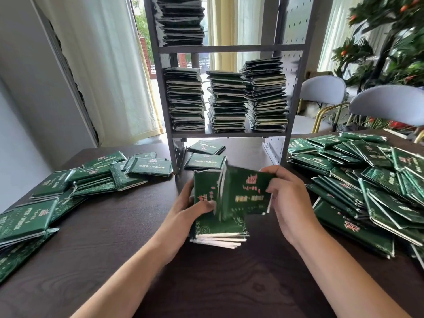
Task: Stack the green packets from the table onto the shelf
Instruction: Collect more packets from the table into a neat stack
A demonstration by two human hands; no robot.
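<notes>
Stacks of flat dark-green foil packets already fill the grey metal shelf (229, 48): three tall piles on the middle tier (226, 101) and another pile on the tier above (181, 19). Much is left, I judge: loose packets lie heaped on the dark wooden worktop (114, 237) at the left (91, 180) and, more thickly, at the right (367, 180). Both hands work a small bundle (220, 203) just before the shelf: the left hand (190, 210) grips its side, the right hand (286, 198) pinches a blurred top packet.
</notes>
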